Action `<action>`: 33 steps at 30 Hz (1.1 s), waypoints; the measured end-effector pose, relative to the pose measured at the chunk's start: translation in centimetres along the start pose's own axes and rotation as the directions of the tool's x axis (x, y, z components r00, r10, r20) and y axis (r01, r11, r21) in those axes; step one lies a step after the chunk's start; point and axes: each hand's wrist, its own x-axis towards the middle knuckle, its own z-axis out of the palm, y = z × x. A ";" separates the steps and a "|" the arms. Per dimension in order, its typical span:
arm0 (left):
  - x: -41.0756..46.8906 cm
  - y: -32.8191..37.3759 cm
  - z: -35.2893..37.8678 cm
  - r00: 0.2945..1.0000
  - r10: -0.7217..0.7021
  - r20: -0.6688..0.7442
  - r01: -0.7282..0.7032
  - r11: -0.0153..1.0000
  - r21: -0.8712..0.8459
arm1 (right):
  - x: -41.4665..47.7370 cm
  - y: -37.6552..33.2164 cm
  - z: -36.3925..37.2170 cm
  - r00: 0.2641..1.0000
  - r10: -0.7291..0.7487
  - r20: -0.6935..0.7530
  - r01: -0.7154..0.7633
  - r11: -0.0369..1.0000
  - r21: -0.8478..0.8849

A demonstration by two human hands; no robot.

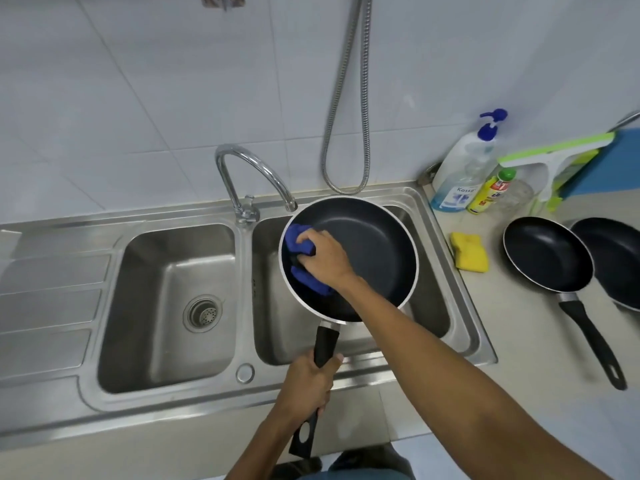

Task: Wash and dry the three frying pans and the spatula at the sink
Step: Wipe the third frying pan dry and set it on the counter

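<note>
Yellow sponge (470, 252) beside soap bottles (460, 171)

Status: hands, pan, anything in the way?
Left hand grips pan handle; right hand holds blue cloth pressed inside pan, over right basin. Tap spout close above far rim. Second pan, third pan on counter.
</note>
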 end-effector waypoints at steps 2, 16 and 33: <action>0.5 -0.1 -0.5 0.999 -0.001 -0.041 0.001 1.000 -0.011 | -1.8 0.0 -1.0 0.969 -0.063 0.237 0.086 0.992 -0.090; -0.7 0.8 0.7 0.997 -0.033 0.069 0.040 0.994 -0.099 | 4.6 5.2 -6.3 0.959 -0.003 -0.282 -0.144 0.853 -0.501; -0.5 1.5 -2.7 0.999 0.053 0.009 -0.053 0.998 0.022 | -0.1 5.1 -10.0 0.754 0.217 0.619 0.365 0.645 -0.671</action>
